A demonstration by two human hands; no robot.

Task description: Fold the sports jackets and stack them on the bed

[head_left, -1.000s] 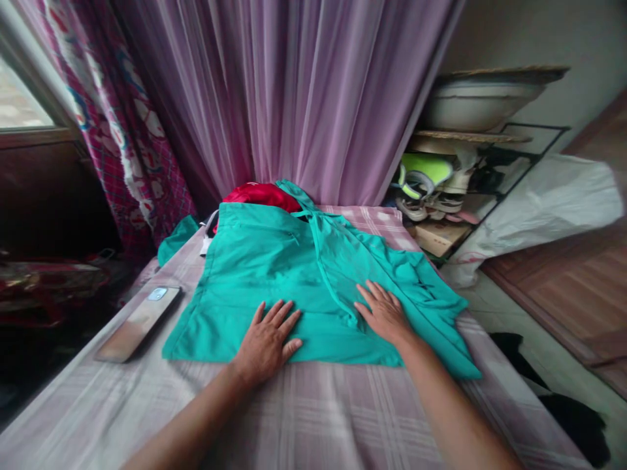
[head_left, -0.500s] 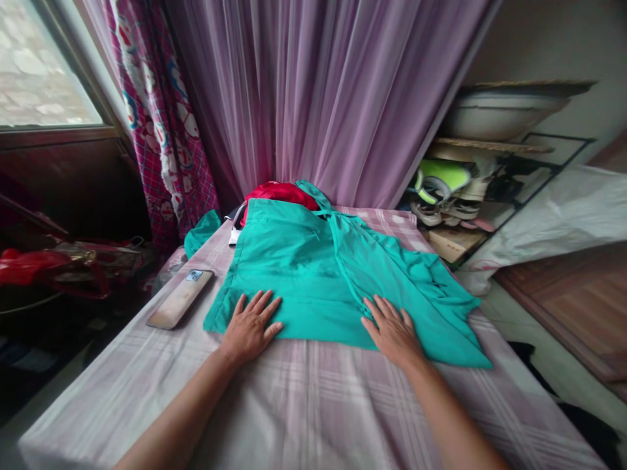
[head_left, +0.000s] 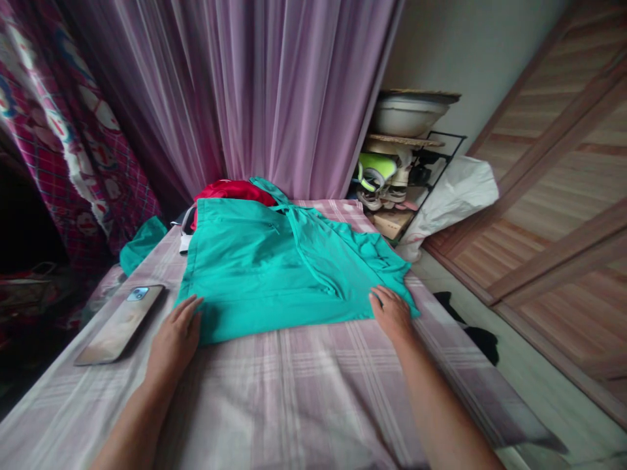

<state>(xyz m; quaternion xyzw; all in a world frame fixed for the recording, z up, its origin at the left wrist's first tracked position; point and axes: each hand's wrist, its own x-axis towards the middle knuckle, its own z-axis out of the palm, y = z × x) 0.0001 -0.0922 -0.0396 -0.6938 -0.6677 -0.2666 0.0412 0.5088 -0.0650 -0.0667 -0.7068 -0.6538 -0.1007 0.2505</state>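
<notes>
A teal garment [head_left: 245,261] lies spread on the table, with a seam and a zip-like line near its far edge and rumpled folds along its right side. At the near left corner, my left hand [head_left: 175,336] rests against the cloth's edge, fingers extended and partly hidden from the side. My right hand [head_left: 392,312] lies on the near right part, fingers slightly bent and a little apart. Neither hand lifts the cloth. Behind it sits a bundle of red fabric [head_left: 230,190], partly covered by the teal cloth.
A phone [head_left: 120,326] lies face down left of my left hand on the checked tablecloth [head_left: 294,398]. Another teal cloth [head_left: 143,245] hangs at the left edge. Curtains [head_left: 274,98] stand behind. To the right are a shoe rack [head_left: 431,153], a white bag [head_left: 450,196] and wooden doors [head_left: 548,163].
My left hand has slid left from the garment's near middle to its left corner. My right hand has moved toward the near right corner. The view has turned right.
</notes>
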